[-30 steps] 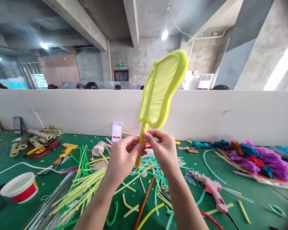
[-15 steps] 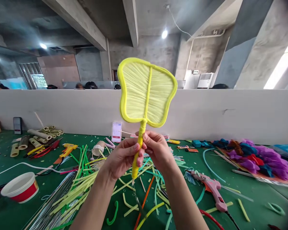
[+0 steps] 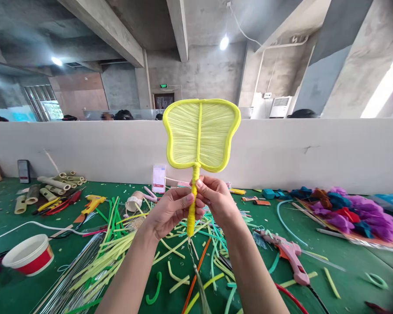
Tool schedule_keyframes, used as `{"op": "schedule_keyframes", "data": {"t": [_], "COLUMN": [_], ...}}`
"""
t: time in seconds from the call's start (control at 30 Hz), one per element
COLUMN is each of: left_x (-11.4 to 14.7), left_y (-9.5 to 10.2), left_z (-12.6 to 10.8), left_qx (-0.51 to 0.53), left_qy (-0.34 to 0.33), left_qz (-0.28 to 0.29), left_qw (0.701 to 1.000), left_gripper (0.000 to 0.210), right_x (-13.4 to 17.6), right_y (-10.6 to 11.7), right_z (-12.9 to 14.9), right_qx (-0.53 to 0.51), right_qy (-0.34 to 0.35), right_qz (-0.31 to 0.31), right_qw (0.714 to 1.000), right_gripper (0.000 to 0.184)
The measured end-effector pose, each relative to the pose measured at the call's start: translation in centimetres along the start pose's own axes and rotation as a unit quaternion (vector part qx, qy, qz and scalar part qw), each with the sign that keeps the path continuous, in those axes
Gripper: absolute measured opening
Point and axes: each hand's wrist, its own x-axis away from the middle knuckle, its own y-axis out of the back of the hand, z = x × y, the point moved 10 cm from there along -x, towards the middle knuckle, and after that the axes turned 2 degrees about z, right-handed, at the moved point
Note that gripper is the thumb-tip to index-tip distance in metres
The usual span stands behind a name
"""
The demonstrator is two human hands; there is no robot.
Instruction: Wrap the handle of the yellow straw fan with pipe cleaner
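Both my hands hold a yellow hand fan (image 3: 214, 133) upright before me. Its wavy-edged panel has pale yellow threads fanning out from a central rib, inside a bright yellow fuzzy rim. My left hand (image 3: 172, 209) pinches the wrapped yellow handle (image 3: 191, 218) between thumb and fingers. Slightly higher, my right hand (image 3: 218, 200) closes on the same handle from the other side. From the handle's lower end hangs a thin tassel (image 3: 200, 283), blurred toward its bottom.
Pipe cleaners (image 3: 105, 261) in yellow and green litter the green table (image 3: 262, 301). A paper cup (image 3: 29, 257), a yellow glue gun (image 3: 92, 204) and bamboo tubes (image 3: 54, 183) lie left. A pink glue gun (image 3: 293, 257) and purple bundles (image 3: 367, 213) lie right. Behind stands a white partition (image 3: 85, 148).
The fan has swung from a tilt to nearly upright, with its top edge now lower in view. The tassel has swung slightly to the right. Both hands keep their hold.
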Motion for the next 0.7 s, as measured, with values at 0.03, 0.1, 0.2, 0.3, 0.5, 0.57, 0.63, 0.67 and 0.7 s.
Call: {"op": "schedule_keyframes", "data": {"t": [0.03, 0.1, 0.2, 0.3, 0.5, 0.57, 0.63, 0.67, 0.7], "left_x": [0.0, 0.1, 0.4, 0.7, 0.6, 0.6, 0.8, 0.9, 1.0], "left_y": [0.2, 0.4, 0.6, 0.7, 1.6, 2.7, 3.6, 3.8, 3.9], "left_z": [0.0, -0.1, -0.7, -1.3, -2.4, -3.3, -4.3, -4.7, -4.9], "left_qx": [-0.003, -0.013, -0.044, -0.062, -0.156, -0.241, -0.324, -0.352, -0.369], "left_qy": [0.002, 0.007, 0.007, -0.012, -0.101, -0.141, -0.182, -0.196, -0.205], "left_qz": [-0.004, -0.007, -0.014, -0.044, -0.144, -0.192, -0.229, -0.238, -0.239], "left_qw": [1.000, 1.000, 0.999, 0.997, 0.972, 0.941, 0.900, 0.884, 0.874], "left_gripper": [0.026, 0.026, 0.023, 0.024, 0.030, 0.035, 0.036, 0.036, 0.036], "right_x": [0.0, 0.0, 0.0, -0.2, -0.8, -0.9, -0.9, -0.9, -0.8], "right_y": [0.1, 0.3, 0.9, 1.4, 1.8, 2.1, 2.5, 2.8, 2.9], "right_z": [0.0, 0.3, 1.4, 2.0, 1.4, 1.2, 0.9, 0.8, 0.6], "right_qx": [0.006, 0.028, 0.107, 0.207, 0.299, 0.297, 0.287, 0.278, 0.263], "right_qy": [0.002, 0.013, 0.053, 0.076, 0.078, 0.061, 0.038, 0.027, 0.017], "right_qz": [-0.007, -0.032, -0.087, -0.106, -0.039, -0.046, -0.072, -0.088, -0.102], "right_qw": [1.000, 0.999, 0.989, 0.970, 0.950, 0.952, 0.954, 0.956, 0.959], "right_gripper": [0.032, 0.035, 0.036, 0.036, 0.039, 0.040, 0.043, 0.044, 0.045]}}
